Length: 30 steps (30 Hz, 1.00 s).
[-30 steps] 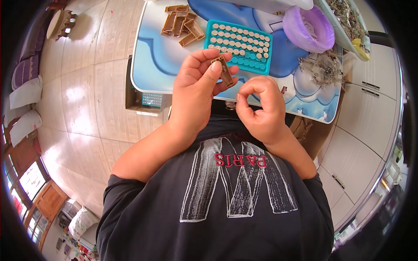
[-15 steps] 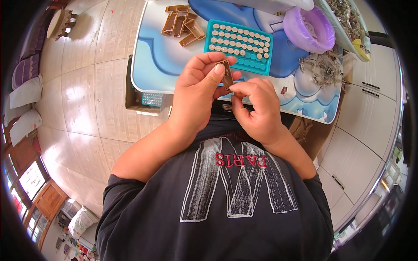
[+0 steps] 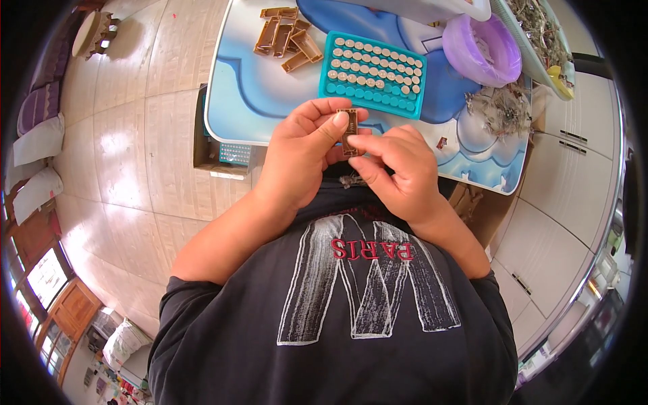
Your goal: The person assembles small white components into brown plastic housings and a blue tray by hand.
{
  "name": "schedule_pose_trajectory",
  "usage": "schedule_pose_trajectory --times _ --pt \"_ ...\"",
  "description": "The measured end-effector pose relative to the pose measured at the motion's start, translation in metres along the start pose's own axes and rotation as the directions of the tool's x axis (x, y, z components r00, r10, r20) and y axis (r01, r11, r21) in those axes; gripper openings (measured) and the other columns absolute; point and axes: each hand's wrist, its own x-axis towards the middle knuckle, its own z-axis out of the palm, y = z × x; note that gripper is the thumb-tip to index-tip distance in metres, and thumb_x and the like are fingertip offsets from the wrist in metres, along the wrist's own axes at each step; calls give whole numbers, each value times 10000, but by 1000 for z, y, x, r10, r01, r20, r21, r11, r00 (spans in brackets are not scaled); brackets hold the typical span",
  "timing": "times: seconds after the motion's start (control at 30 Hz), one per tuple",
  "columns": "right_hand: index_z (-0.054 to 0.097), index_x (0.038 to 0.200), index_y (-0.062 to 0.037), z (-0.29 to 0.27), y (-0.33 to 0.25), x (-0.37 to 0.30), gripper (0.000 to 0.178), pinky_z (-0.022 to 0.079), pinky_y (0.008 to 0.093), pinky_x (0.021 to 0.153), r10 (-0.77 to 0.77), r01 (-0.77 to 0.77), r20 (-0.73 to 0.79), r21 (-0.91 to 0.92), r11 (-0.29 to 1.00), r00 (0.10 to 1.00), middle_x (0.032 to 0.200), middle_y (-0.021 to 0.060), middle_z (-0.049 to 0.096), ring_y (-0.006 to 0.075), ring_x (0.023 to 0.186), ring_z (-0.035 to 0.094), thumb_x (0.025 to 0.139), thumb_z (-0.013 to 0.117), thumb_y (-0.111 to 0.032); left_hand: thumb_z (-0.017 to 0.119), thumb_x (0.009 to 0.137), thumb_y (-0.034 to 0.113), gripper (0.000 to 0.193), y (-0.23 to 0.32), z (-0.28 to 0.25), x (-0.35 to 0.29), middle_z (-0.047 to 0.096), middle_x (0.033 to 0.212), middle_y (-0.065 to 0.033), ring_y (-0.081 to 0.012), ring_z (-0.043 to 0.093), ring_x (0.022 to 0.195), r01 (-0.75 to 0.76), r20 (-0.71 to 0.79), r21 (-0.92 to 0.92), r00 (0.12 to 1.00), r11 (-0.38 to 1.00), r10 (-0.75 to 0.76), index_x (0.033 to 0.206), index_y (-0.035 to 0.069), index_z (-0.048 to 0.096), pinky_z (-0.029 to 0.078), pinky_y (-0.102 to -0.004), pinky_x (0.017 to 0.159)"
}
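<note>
My left hand (image 3: pixel 297 145) is closed round a small brown rectangular plastic case (image 3: pixel 348 125), its thumb pressed on the upper part. The case stands nearly upright in the picture, its hollow side facing me. At its lower end my right hand (image 3: pixel 401 169) is closed, index fingertip on the case and thumb just below. Whether a smaller part sits between those fingertips is hidden. Beyond my hands lies a turquoise tray (image 3: pixel 371 98) with rows of round, whitish, button-like pieces; some round slots in its near rows show turquoise.
Several more brown cases (image 3: pixel 283 37) lie piled at the table's far left. Toward the right are a purple lined basin (image 3: pixel 509 64), a heap of thin wiry parts (image 3: pixel 499 111) and a small reddish-brown piece (image 3: pixel 441 142). A cardboard box (image 3: pixel 202 152) stands below the table's left edge.
The brown case has turned slightly more upright and come a little closer to me. My right index fingertip has moved onto its lower part. My left hand keeps its hold.
</note>
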Motion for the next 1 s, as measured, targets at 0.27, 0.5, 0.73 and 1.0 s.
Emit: schedule_pose_trajectory --times 0.27,0.5,0.73,1.0 --pt "670 896 -70 5 9 8 159 388 337 601 -17 13 -59 -63 998 998 651 39 573 216 600 530 743 699 -98 529 931 119 290 1 -11 -1 629 1029 -130 -155 629 853 17 -28 -53 999 998 -19 1187 -18 530 544 -276 744" --pt "690 856 -112 -4 55 33 189 410 333 640 -113 -37 -295 -460 887 949 787 20 558 209 726 532 676 734 -77 530 933 142 314 6 -13 -1 625 1037 -131 -166 629 841 60 -74 -88 995 994 -67 1204 -17 518 541 -280 753" --pt "670 796 -104 0 57 31 167 405 335 647 -174 20 -255 -513 858 951 773 21 553 210 728 530 651 746 -71 510 945 188 316 4 -16 1 622 1034 -123 -157 628 846 90 -44 -98 995 991 -94 1190 -11 527 536 -289 779" --pt "624 725 -81 19 18 31 167 382 341 627 -156 104 -193 -256 961 969 765 24 543 220 708 522 621 753 -77 546 926 145 272 2 -16 2 633 929 -93 -153 625 810 80 -32 -186 996 979 -88 1132 -32 544 532 -280 763"
